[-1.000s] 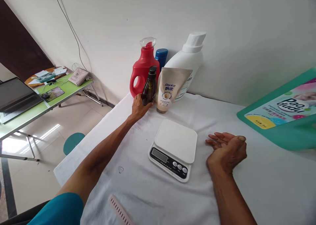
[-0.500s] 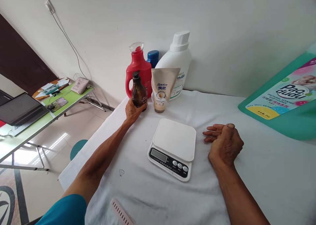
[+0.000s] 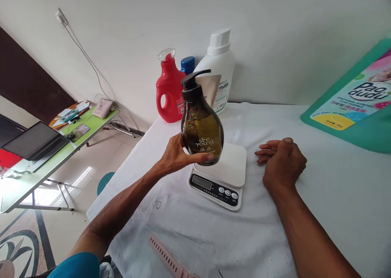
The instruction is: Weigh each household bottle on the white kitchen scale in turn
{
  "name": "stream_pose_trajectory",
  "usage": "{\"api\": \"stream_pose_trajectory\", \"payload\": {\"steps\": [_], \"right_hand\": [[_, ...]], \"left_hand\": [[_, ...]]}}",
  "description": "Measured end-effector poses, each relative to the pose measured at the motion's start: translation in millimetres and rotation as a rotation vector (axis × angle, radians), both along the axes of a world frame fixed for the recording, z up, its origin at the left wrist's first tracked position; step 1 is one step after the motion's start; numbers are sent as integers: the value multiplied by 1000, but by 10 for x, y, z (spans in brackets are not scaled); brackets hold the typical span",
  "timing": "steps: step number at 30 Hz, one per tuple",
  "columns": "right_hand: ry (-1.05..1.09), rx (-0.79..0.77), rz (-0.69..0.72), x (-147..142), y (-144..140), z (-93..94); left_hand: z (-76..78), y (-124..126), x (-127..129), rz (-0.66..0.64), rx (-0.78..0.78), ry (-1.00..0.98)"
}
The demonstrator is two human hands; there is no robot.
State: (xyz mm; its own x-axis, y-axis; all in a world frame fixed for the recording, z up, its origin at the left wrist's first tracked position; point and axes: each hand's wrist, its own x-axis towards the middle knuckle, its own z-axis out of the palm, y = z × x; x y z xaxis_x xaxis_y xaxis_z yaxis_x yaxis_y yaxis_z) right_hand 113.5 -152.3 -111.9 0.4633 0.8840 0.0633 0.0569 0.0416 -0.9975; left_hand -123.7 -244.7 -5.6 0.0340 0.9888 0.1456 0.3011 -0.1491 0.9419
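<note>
A person's left hand [image 3: 177,156] holds a dark brown pump bottle [image 3: 201,125] in the air, just above the near left corner of a white scale [image 3: 227,170]; the grip is closed around the bottle's lower body, thumb across the front under the label; the bottle stands nearly upright, its black pump spout pointing right. The right hand [image 3: 282,160] rests loosely curled on the white cloth of the bench [image 3: 320,213], just right of the scale, holding nothing.

The bottle looks like smooth, stiff plastic, about half full of liquid, so probably moderately heavy and a little slippery; its wide belly fills the hand, and the narrow neck under the pump would give a surer hold; the pump head itself may press down if gripped.

Behind it, against the wall, stand a red jug [image 3: 169,90], a blue cap [image 3: 187,64], a white jug [image 3: 218,72] and a beige tube [image 3: 210,88], the tube mostly hidden by the bottle. The scale's display cannot be read; a green pack [image 3: 351,103] at right and a pink comb [image 3: 166,259] at the bottom edge are cut off.
</note>
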Motion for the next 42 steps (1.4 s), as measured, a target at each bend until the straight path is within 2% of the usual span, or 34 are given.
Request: {"api": "stream_pose_trajectory", "payload": {"steps": [4, 8, 18, 30, 37, 40, 42], "right_hand": [[-4, 12, 3, 15, 9, -6], [-4, 17, 13, 30, 20, -12], [2, 20, 19, 30, 21, -20], [31, -2, 24, 29, 22, -16], [35, 5, 18, 22, 32, -7], [42, 6, 17, 18, 25, 5], [46, 1, 16, 18, 17, 15]], "left_hand": [[-32, 85, 233, -94, -21, 22], [-145, 212, 316, -112, -36, 51], [-344, 326, 223, -65, 120, 262], [-462, 363, 176, -97, 152, 273], [-446, 317, 74, -122, 117, 219], [-496, 319, -87, -134, 111, 56], [-600, 335, -208, -46, 88, -77]]}}
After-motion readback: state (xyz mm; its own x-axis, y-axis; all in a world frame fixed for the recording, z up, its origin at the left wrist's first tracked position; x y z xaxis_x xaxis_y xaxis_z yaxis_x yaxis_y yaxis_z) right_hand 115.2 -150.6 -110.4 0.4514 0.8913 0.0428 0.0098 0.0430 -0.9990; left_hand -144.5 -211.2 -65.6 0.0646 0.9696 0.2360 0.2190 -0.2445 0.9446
